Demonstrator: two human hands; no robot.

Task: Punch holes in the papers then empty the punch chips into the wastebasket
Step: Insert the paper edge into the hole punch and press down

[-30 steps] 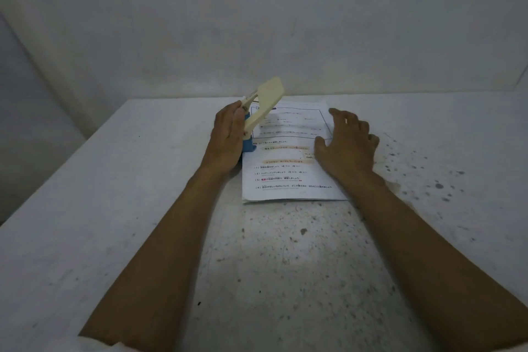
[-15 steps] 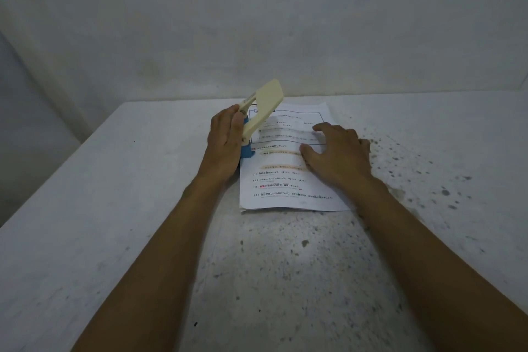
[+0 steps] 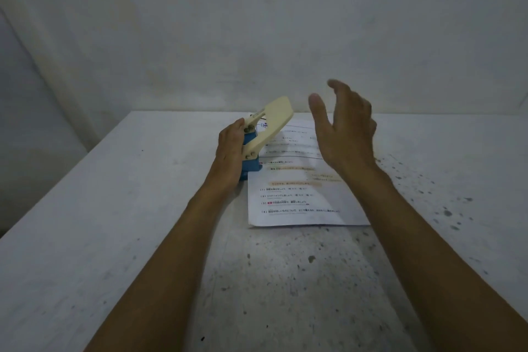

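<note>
— Where is the hole punch (image 3: pixel 257 148) sitting?

— On the white speckled table (image 3: pixel 85 237), at the left edge of the papers (image 3: pixel 300 197). Its blue base stands on the table, and the cream handle is up, slanting away over the top of the papers toward the wall (image 3: pixel 257 23).

— And the left hand (image 3: pixel 230 151)?

— It is pressed against the punch on the side away from the papers, fingers curled round the blue base. The thumb reaches up near the hinge of the handle. So it has hold of the punch; nothing else is in it.

— The right hand (image 3: pixel 345 134)?

— Lifted off the papers, in the air above their upper right part, to the right of the punch handle. It is wide open, fingers spread and a little curved, palm turned toward the punch, and it holds nothing. It is somewhat blurred.

— How do the papers lie?

— Flat on the table, printed side up, a thin stack with the left edge tucked into the punch. Whether holes are in them I cannot tell.

— Any wastebasket?

— None shows near the punch.
</note>
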